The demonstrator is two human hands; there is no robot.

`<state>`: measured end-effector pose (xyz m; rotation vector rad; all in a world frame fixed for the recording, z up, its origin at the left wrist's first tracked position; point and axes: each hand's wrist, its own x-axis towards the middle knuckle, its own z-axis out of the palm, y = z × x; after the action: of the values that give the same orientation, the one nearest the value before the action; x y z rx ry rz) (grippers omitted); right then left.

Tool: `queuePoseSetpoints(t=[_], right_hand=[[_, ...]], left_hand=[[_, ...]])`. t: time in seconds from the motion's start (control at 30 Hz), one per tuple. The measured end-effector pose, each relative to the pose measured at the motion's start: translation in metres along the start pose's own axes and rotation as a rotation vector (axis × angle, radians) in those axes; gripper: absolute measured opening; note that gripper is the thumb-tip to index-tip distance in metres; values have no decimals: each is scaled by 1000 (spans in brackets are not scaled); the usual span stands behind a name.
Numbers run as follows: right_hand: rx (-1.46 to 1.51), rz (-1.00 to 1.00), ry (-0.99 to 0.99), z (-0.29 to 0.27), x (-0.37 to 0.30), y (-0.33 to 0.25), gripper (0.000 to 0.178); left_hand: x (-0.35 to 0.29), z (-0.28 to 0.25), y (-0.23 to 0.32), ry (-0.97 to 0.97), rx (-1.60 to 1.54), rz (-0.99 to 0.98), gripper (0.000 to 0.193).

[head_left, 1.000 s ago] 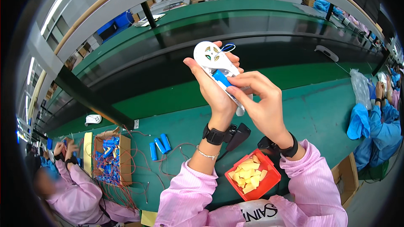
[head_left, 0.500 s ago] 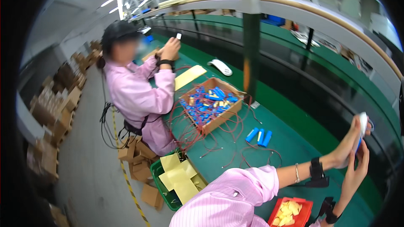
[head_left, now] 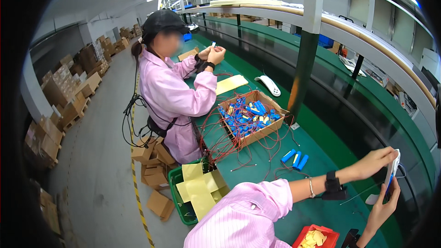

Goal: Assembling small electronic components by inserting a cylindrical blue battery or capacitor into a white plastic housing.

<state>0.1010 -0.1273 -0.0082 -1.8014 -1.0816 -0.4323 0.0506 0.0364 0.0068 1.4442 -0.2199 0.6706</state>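
At the far right, my left hand (head_left: 374, 161) reaches across with its fingers closed on the upper end of a white plastic housing (head_left: 395, 163). My right hand (head_left: 385, 209) grips the lower part of the same housing, close to a blue part (head_left: 390, 184) seated in it. A thin cable loops out behind the housing, and a small pale flap shows beside my right fingers. Three blue cylindrical batteries (head_left: 295, 159) lie on the green bench left of my hands. A red bin (head_left: 333, 235) of pale yellow pieces (head_left: 313, 239) stands near my forearms.
A cardboard box (head_left: 264, 134) holds many blue batteries, with red wires trailing over the bench. Another white housing (head_left: 268, 86) lies beyond it. A co-worker in pink (head_left: 177, 82) stands left. A green crate (head_left: 186, 216) holds yellow sheets. A post (head_left: 303, 69) rises beside the bench.
My view has swung, so the bench and co-worker sit farther right in the picture. The housing stays in both my hands and now appears lower, with a pale flap showing beside it.
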Motion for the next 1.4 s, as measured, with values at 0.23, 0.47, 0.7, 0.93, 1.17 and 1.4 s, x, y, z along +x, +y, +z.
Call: queuePoseSetpoints(t=[0.23, 0.47, 0.7, 0.93, 1.17, 1.4], right_hand=[[-257, -235, -95, -6, 5, 9, 39], [-286, -199, 62, -30, 6, -22, 41], [-252, -133, -128, -38, 3, -14, 30], [-210, -35, -242, -47, 5, -7, 27], [-249, 35, -297, -56, 3, -1, 30], [-252, 38, -376, -48, 4, 1, 29]], left_hand=[[6, -49, -11, -113, 139, -333, 35], [9, -67, -85, 591, -537, -333, 35], [31, -75, -219, 676, -11, -585, 31], [-2, -65, -136, -129, 551, -468, 59], [-91, -158, -13, 82, 1615, -590, 22], [-128, -140, -40, -95, 1624, -622, 36]])
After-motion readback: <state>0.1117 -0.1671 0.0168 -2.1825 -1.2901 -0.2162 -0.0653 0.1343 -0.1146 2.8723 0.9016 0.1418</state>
